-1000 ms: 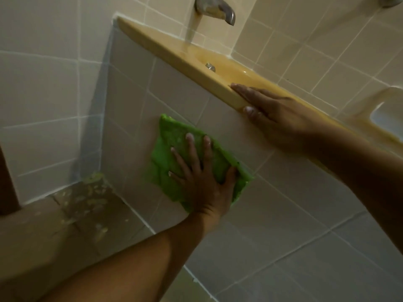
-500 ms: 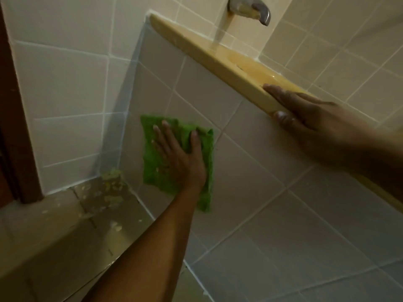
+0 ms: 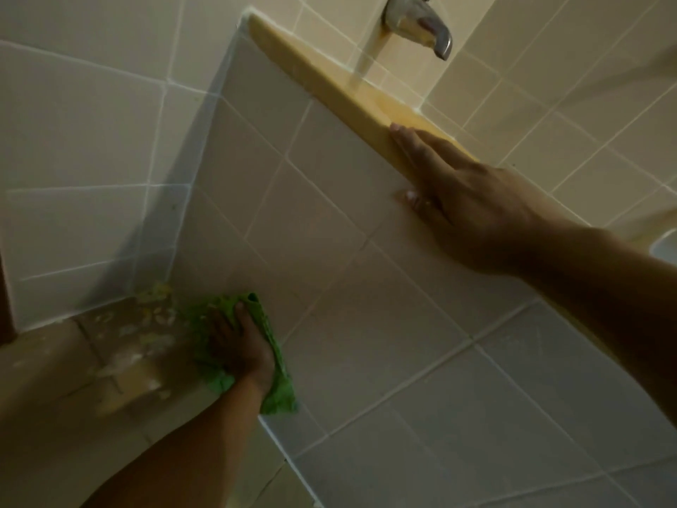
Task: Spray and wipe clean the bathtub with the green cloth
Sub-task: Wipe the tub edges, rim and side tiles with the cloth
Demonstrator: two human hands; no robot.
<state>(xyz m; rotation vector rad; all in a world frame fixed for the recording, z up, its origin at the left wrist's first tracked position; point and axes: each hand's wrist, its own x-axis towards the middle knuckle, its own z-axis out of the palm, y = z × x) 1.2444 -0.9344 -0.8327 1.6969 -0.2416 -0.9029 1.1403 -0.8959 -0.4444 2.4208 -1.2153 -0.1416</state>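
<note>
The green cloth is bunched at the foot of the bathtub's tiled front panel, right where it meets the floor. The left grip lies flat on it, fingers laid out and pressing rather than curled round it. Up top, the right grip rests on the yellow bathtub rim, fingers straight, thumb against the tiles, holding nothing, with a metal spout on the wall above the rim's far end.
</note>
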